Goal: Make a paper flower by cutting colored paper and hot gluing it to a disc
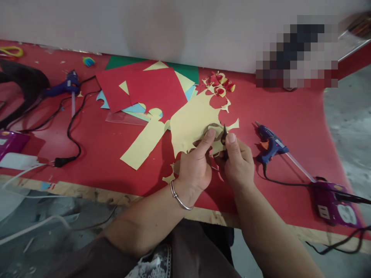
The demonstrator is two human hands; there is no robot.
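Left hand (194, 166) pinches yellow paper (193, 119); right hand (239, 164) grips scissors (224, 132), probably — mostly hidden — and smooth curves favor turning the paper, not the wrist.

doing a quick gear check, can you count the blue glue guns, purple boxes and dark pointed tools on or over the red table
Blue glue guns: 2
Purple boxes: 2, one cut off by the picture edge
Dark pointed tool, in the right hand: 1
Total: 5
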